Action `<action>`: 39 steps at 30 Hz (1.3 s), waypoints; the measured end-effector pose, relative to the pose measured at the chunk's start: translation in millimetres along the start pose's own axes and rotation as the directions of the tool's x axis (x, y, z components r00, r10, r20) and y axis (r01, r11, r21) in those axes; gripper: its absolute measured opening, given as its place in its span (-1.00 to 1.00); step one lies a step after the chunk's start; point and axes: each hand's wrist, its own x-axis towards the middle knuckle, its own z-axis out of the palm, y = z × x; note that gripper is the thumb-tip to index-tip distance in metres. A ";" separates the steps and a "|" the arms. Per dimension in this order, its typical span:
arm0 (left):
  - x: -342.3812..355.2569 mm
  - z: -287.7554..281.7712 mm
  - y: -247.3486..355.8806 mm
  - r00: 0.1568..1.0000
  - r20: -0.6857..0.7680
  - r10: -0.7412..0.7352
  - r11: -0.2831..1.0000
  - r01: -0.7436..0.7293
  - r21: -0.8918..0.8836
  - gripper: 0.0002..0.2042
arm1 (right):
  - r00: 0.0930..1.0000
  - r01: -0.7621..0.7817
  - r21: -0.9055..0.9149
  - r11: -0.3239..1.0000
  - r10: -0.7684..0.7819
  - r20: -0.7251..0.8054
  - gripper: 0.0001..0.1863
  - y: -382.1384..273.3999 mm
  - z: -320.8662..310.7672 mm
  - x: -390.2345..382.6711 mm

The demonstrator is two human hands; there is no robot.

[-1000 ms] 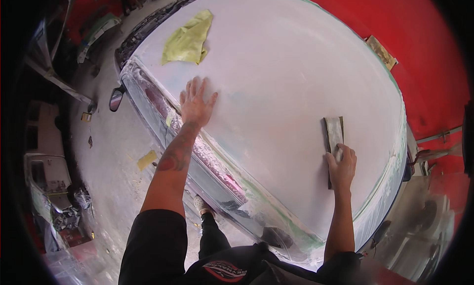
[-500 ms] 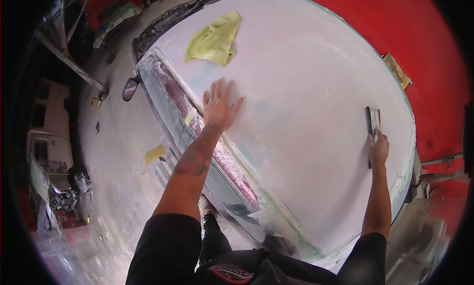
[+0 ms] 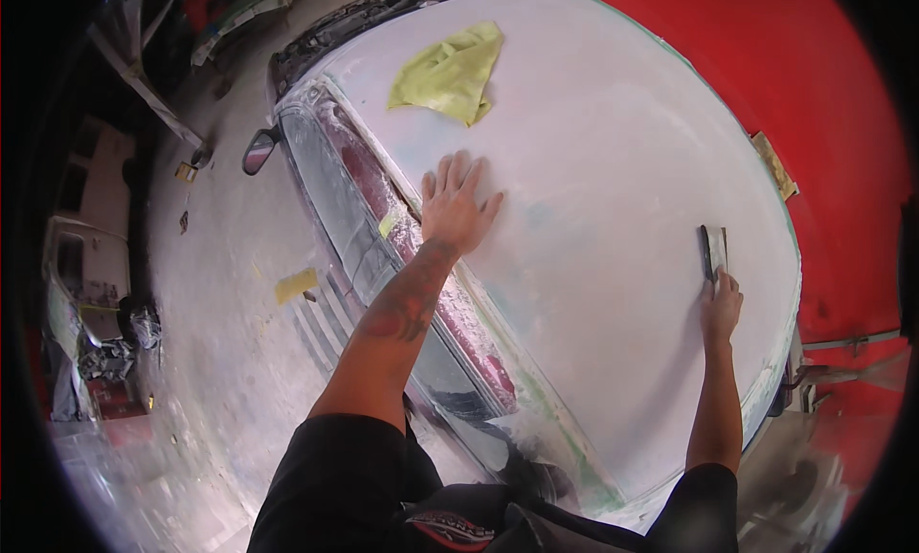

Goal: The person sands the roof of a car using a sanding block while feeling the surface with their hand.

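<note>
A large car roof [image 3: 613, 160], coated in dusty whitish-pink filler or primer, spreads out before me. My left hand [image 3: 458, 206] rests on it near the left roof edge, palm down with fingers spread. At the right side, my right hand [image 3: 722, 309] is wrapped round a long, narrow sanding block [image 3: 713, 250] with a dark side and a pale grey top. The block lies against the roof, pointing away from me; its near end is hidden by my hand. Beyond my left hand a crumpled yellow-green cloth [image 3: 448, 72] lies on the roof.
Left of the roof are dusty side windows [image 3: 330, 184] and a door mirror [image 3: 258, 152]. A yellow sheet [image 3: 296, 285] lies beside the car. A pale vehicle body [image 3: 91, 237] stands far left. A red panel [image 3: 842, 170] with a brownish piece [image 3: 774, 165] borders the right.
My right hand and the sanding block have moved left and a little toward me across the roof. My left hand keeps its place on the roof; the whole view has shifted slightly.
</note>
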 end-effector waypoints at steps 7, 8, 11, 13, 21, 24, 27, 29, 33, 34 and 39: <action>-2.6 -7.4 -18.6 1.000 -0.024 -0.009 1.000 0.010 0.024 -0.37 | 0.977 0.166 0.123 0.978 -0.180 0.114 -0.46 -115.0 -19.2 -191.0; -1.3 -5.5 -14.9 0.999 -0.031 -0.010 1.000 0.010 0.017 -0.37 | 0.971 0.204 0.117 0.972 -0.216 0.099 -0.45 -107.5 -19.4 -182.0; -1.8 -8.4 -20.0 0.999 -0.047 -0.002 1.000 0.003 0.013 -0.37 | 0.975 0.223 0.084 0.971 -0.221 -0.027 -0.45 -72.9 3.7 -100.0; 0.8 -6.1 -7.3 0.999 -0.041 0.018 1.000 -0.019 -0.021 -0.37 | 0.992 0.116 0.008 0.993 -0.115 -0.043 -0.52 -42.4 6.5 -19.0; -6.1 -8.2 -20.1 0.999 -0.036 -0.002 1.000 0.003 0.019 -0.36 | 0.984 0.143 0.155 0.978 -0.157 0.083 -0.45 -115.4 -12.8 -166.4; -4.5 -11.3 -17.7 0.999 -0.033 0.000 1.000 0.001 0.006 -0.37 | 0.963 0.257 0.116 0.959 -0.264 0.046 -0.48 -101.2 -12.2 -152.2; -0.5 -11.5 -13.6 0.999 -0.042 0.015 1.000 -0.015 -0.011 -0.37 | 0.982 0.184 -0.010 0.983 -0.184 -0.048 -0.50 -59.5 8.2 -45.9; 1.5 -5.5 0.7 0.998 -0.059 0.034 0.999 -0.036 -0.041 -0.37 | 0.999 0.040 -0.036 0.999 -0.040 -0.012 -0.50 -36.6 6.4 21.9; -2.5 -3.4 -14.7 0.999 -0.039 0.017 1.000 -0.018 -0.020 -0.37 | 0.993 0.114 0.009 0.993 -0.114 -0.031 -0.51 -70.9 22.5 -51.9; -5.6 -3.6 -21.6 0.999 -0.048 0.009 1.000 -0.009 -0.008 -0.37 | 0.990 0.138 0.059 0.989 -0.136 -0.033 -0.48 -85.5 24.5 -93.7; -3.5 -12.8 -17.1 0.999 -0.037 0.009 1.000 -0.010 -0.017 -0.37 | 0.950 0.282 0.120 0.952 -0.295 0.104 -0.46 -105.0 -18.3 -175.1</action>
